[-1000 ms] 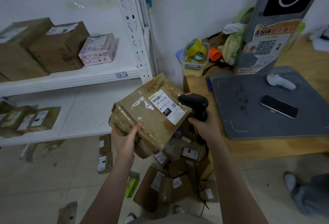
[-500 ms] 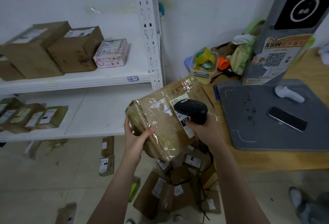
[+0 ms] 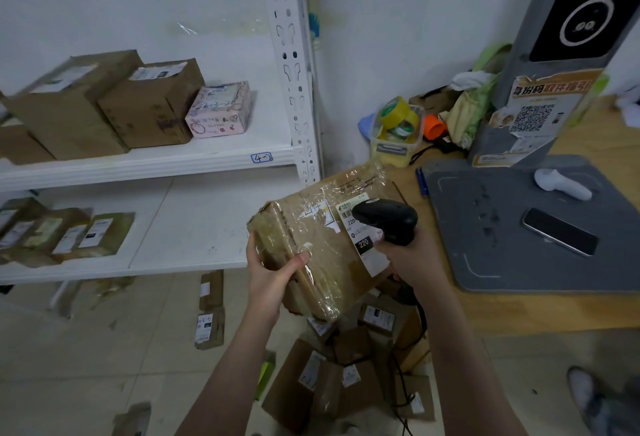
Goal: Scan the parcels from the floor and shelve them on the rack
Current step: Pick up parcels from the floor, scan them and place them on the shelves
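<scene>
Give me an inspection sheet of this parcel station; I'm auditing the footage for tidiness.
Surface: wooden table carrying a grey kiosk base.
Job's things: taped parcel held above the floor parcels; scanner over its label; rack holds boxes on two shelves.
Clutter: tub of tape rolls on the table; phone and white handheld device on the base.
Hands: left hand grips the parcel's near corner; right hand grips the scanner.
Cables: black cable hangs below the scanner.
Surroundings: white wall, tiled floor, another person's shoe.
</scene>
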{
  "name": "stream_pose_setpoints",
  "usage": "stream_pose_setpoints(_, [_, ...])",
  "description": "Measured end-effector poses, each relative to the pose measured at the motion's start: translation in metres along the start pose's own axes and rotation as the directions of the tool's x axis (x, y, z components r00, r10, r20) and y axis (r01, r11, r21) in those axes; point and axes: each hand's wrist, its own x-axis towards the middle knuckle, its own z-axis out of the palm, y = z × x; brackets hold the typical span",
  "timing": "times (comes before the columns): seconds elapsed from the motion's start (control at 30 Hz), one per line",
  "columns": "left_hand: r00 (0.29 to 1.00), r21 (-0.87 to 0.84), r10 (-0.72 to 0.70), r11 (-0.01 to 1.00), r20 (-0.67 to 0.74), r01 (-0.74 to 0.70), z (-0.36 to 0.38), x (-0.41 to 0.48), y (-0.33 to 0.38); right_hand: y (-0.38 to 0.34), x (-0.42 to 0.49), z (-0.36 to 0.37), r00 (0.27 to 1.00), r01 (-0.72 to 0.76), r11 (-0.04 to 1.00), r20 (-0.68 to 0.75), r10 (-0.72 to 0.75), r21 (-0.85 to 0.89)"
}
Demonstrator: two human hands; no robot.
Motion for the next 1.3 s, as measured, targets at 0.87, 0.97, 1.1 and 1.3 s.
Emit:
stream_pose_setpoints(0.87, [0.993,-0.089,-0.069,0.994,-0.098,0.061,-0.012,0.014,-0.009,0.030,0.007,0.011,0.969,-0.133,0.975,-0.182,0.166,0.179])
stream_pose_setpoints(0.97, [0.988,-0.130,-0.083,0.989,-0.132,0.066,-0.014,0.017,-0.013,0.048,0.015,0.000,0.914,-0.195,0.959,-0.318,0.253,0.203])
stream_pose_setpoints(1.1, [0.981,-0.160,-0.085,0.985,-0.172,0.057,-0.021,0.022,-0.022,0.077,0.039,-0.009,0.858,-0.340,0.933,-0.368,0.358,0.116])
stream_pose_setpoints(1.3, [0.975,-0.216,-0.132,0.972,-0.181,0.092,-0.027,0.029,-0.026,0.114,0.058,-0.013,0.870,-0.452,0.888,-0.266,0.415,-0.090])
